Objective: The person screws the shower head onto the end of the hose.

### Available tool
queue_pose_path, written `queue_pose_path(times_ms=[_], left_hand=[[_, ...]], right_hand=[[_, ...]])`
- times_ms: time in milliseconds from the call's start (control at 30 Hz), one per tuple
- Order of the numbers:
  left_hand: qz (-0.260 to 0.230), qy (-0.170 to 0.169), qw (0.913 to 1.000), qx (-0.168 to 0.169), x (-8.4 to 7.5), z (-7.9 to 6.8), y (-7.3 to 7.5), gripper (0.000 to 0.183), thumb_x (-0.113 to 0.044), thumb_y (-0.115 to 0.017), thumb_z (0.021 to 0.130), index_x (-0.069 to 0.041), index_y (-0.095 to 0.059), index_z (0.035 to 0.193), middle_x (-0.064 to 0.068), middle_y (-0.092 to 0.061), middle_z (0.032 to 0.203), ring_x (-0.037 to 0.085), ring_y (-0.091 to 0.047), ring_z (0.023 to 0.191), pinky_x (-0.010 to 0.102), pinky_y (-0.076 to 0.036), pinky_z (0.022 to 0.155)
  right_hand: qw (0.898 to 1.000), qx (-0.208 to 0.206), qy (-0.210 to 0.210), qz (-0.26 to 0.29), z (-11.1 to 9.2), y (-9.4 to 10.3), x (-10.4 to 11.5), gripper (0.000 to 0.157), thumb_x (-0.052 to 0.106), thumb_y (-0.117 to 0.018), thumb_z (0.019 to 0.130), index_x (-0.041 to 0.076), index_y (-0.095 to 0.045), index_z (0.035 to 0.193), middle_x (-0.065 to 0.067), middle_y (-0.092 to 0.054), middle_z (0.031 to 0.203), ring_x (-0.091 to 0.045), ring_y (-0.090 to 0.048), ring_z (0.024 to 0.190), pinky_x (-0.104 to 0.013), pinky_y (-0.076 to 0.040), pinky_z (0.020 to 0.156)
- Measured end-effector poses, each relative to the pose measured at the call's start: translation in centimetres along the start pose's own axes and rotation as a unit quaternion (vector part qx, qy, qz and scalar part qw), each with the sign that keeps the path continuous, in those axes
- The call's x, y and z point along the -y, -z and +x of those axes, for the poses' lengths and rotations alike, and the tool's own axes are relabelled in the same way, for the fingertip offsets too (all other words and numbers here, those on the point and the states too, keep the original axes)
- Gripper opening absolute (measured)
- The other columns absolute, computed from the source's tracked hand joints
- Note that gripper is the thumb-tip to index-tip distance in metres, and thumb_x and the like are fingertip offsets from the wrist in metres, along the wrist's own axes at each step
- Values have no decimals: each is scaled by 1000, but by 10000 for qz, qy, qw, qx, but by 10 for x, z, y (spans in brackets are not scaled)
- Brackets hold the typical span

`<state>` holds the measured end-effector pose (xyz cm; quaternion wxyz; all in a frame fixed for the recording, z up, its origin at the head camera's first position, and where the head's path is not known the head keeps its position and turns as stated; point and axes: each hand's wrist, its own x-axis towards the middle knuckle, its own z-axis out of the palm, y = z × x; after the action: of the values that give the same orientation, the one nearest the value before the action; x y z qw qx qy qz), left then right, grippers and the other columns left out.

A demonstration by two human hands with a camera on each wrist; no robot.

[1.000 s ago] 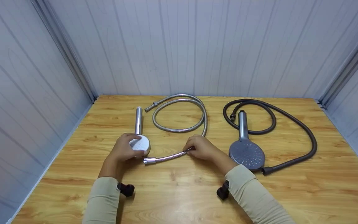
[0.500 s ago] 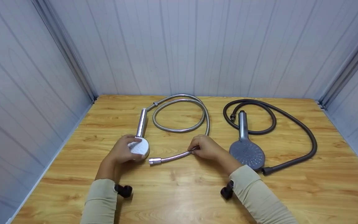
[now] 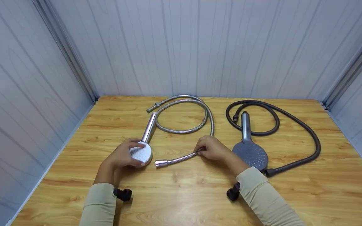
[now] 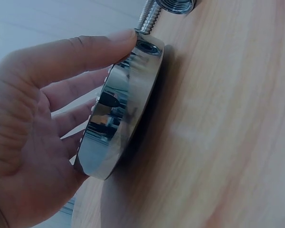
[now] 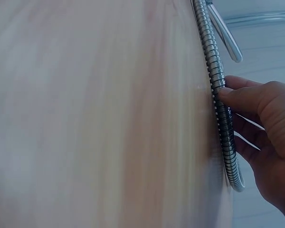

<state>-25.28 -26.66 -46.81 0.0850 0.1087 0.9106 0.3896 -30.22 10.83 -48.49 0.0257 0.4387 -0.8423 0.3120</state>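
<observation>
My left hand (image 3: 122,155) holds a chrome hand shower (image 3: 149,128) by its round head, which has a white spray face. In the left wrist view the thumb lies on the rim of the hand shower (image 4: 118,114), the other fingers on the far side. The handle points away and slightly right. My right hand (image 3: 213,148) pinches a silver metal shower hose (image 3: 182,158) between thumb and fingers; the right wrist view shows the ribbed hose (image 5: 210,47) at the fingertips. The hose's chrome end fitting (image 3: 161,163) lies just right of the shower's head, apart from it.
To the right lies a dark grey hand shower (image 3: 246,127), with a dark hose (image 3: 313,135) looped behind and beside it. The silver hose's far end (image 3: 151,109) is near the back edge. Light panel walls (image 3: 181,47) enclose the wooden table (image 3: 174,201) on three sides.
The chrome hand shower has turned, its handle end swinging to the right. My right hand has drawn the silver hose to the right, widening the gap between its fitting and the shower's head.
</observation>
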Motion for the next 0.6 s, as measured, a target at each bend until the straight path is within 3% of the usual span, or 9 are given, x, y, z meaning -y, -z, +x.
queue_pose_path(times_ms=[600], left_hand=[[302,27,9986,425,-5,2,4,66,-23,-92,61,-15,-69,123,13,-41,148,41,-30,137,60,-21,109]], right_hand=[[9995,95,-292,-81,-6,8,-5,14,-4,-72,79,6,-76,88,-4,-69,87,-24,-61,87,-39,-47,83]])
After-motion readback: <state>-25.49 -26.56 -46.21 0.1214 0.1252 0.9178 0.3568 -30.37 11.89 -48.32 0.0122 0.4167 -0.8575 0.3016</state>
